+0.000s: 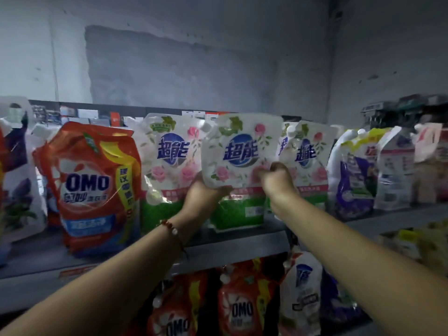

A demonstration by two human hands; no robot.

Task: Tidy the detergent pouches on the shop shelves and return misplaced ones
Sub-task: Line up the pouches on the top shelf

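Both hands grip the white, rose-printed soft plastic detergent pouch (236, 151) by its lower half: left hand (202, 190) underneath, right hand (276, 177) pinching the front. It hangs above the grey shelf (242, 251); best lowered upright between matching pouches.

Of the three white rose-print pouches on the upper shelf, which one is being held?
The middle rose pouch: the left hand and right hand grip its lower part, and it overlaps both neighbours.

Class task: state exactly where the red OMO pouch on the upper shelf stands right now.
In the head view, the red OMO pouch stands upright on the left of the upper shelf, beside the leftmost white rose-print pouch, left of both hands.
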